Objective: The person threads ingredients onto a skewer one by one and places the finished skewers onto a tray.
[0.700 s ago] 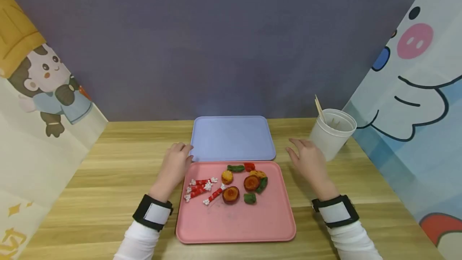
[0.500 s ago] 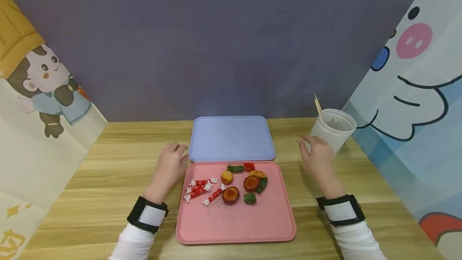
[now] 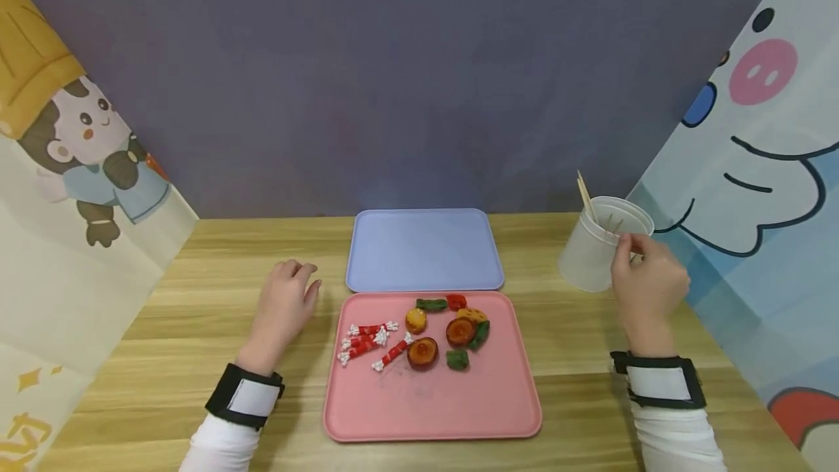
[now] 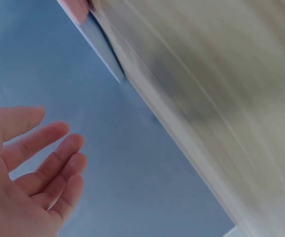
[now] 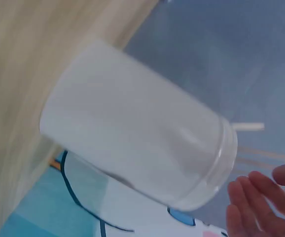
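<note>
A white plastic tub [image 3: 585,257] stands at the right of the table, with several thin wooden sticks [image 3: 584,195] leaning in it. Close to its near right rim is my right hand [image 3: 649,279]. In the right wrist view the thumb of that right hand [image 5: 261,207] stays apart from the bent fingers, beside the tub [image 5: 137,123], and I see nothing held. My left hand [image 3: 278,308] hovers left of the pink tray [image 3: 432,406], holding nothing. Loosely bent fingers of the left hand [image 4: 39,168] show in the left wrist view.
On the pink tray lie several red pieces with white frilled ends [image 3: 359,352], brown round pieces [image 3: 422,353], a yellow round piece [image 3: 416,320], green pieces [image 3: 457,360] and a red piece [image 3: 456,301]. Behind it is a blue tray [image 3: 424,250]. A grey panel [image 3: 419,93] closes the back.
My right hand has moved right, from left of the tub to its near right rim. The left hand has drawn away leftward from the trays. The tray's contents look the same.
</note>
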Tool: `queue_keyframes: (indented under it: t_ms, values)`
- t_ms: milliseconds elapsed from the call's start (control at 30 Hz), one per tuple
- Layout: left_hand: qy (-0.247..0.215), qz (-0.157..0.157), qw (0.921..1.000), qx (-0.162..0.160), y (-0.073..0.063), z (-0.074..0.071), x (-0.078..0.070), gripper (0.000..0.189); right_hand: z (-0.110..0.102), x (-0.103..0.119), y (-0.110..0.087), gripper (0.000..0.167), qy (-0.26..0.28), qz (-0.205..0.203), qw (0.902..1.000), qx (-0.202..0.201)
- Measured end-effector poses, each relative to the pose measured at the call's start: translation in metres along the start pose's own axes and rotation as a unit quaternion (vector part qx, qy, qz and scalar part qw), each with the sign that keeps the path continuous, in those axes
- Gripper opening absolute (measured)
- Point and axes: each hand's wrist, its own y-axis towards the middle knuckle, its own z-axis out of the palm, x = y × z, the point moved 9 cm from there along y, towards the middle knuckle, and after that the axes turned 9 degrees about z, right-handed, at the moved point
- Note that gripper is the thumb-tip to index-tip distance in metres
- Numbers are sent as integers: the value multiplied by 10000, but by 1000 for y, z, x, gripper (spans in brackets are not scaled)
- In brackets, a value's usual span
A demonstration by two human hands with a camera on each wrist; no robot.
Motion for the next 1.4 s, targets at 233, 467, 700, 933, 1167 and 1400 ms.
queue_keyframes:
  t_ms: [233, 467, 700, 933, 1167, 1400]
  values:
    - [209, -31, 9997, -86, -7, -11, 12, 21, -4, -13, 9, 32, -62, 365, 9992, 142]
    - [342, -112, 9993, -133, -11, -18, 25, 21, 5, -14, 11, 23, -49, 241, 9988, 414]
    - [452, -64, 9989, -76, -9, -20, 25, 22, 9, -14, 13, 23, 66, 168, 9989, 437]
    - [453, -165, 9988, 65, -13, -14, 25, 22, 8, -14, 14, 22, 167, 75, 9991, 374]
    - [417, -173, 9990, -69, -11, -18, 26, 22, 5, -7, 18, 24, 311, -42, 9991, 285]
    - [516, -102, 9985, 170, -11, -13, 20, 23, -5, 5, 15, 28, 552, -139, 9984, 69]
